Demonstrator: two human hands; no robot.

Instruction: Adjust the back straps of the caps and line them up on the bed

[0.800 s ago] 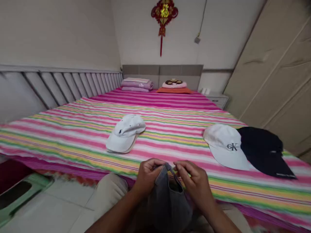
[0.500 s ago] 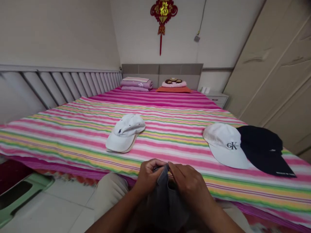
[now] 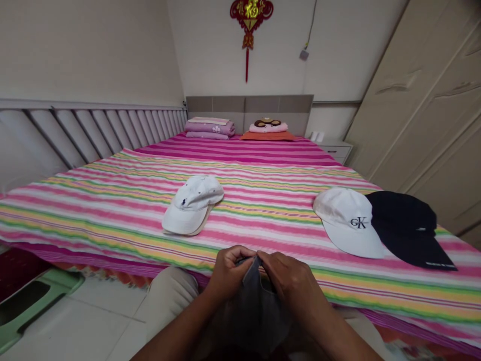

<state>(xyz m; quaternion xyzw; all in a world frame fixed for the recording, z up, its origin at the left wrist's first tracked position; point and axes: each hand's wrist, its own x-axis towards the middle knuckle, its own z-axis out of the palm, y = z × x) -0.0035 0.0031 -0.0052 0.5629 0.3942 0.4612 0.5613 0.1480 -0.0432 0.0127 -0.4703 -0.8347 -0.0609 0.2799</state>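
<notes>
A dark grey cap (image 3: 259, 316) hangs over my lap at the bottom middle, with a curved opening in its edge; much of it lies in shadow. My left hand (image 3: 231, 273) pinches its upper edge between thumb and fingers. Close beside it, the closed fingers of my right hand (image 3: 289, 278) grip the same edge, and the two hands nearly meet. Beyond them on the bed rests a white cap (image 3: 193, 203) with a small dark logo. To the right sits another white cap (image 3: 347, 220) with dark letters, overlapping a black cap (image 3: 408, 225).
A striped sheet (image 3: 263, 200) covers the bed. Folded purple bedding (image 3: 209, 129) and a pink and orange pile (image 3: 267, 131) lie by the headboard (image 3: 214, 105). At lower left stands a green stool (image 3: 56, 283); a rail (image 3: 97, 108) runs along the left side.
The view has shifted very slightly. Both hands keep their hold on the grey cap, almost without moving, and the caps on the bed stay in place.
</notes>
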